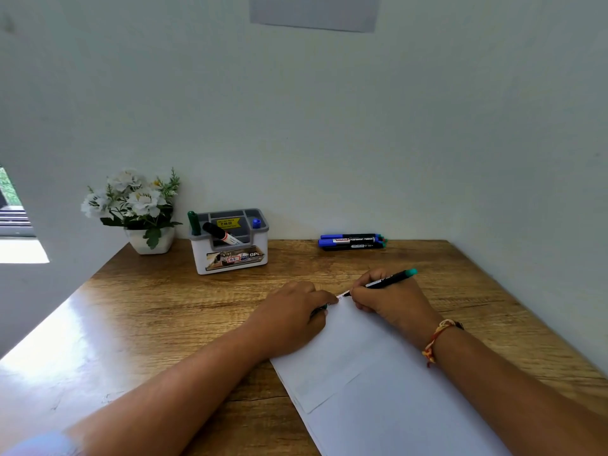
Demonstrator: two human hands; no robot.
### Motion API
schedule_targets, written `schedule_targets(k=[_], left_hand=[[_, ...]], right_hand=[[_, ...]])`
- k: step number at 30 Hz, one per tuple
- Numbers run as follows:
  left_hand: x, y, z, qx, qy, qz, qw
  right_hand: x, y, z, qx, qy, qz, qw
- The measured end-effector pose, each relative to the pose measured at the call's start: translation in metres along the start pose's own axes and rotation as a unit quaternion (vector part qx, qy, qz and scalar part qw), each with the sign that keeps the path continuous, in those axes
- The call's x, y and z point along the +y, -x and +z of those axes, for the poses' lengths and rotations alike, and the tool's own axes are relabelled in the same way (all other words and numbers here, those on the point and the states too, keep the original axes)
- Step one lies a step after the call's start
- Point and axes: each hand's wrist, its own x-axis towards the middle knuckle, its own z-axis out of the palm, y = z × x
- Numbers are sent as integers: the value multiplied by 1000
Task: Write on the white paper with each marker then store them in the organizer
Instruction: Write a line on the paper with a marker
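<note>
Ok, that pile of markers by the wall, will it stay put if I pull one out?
Probably not. The markers have round barrels and seem to lie stacked on one another, so the others would likely roll on the smooth table. They look like light, stiff plastic, so a gentle pinch should lift one; the glossy barrels may be slippery.

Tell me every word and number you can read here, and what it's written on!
"49.00" on the yellow sticker inside the organizer; the line above it is too small to read.
"42" and "OP", then cut off, on the organizer's front label.
"PERMANENT MARKER" on a blue-capped marker by the wall; its red brand patch is blurred.
"area" on the wall sheet; the word before it is cut off.
</note>
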Motion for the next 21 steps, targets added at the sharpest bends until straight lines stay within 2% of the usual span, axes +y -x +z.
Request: schedule_targets(k=[5,21], left_hand=[[0,0,0,1,-1,0,1000],[1,0,-1,-1,1,-4,1000]], right_hand=[[0,-2,0,0,-7,26,1000],[3,-3,0,8,1,18,1000]])
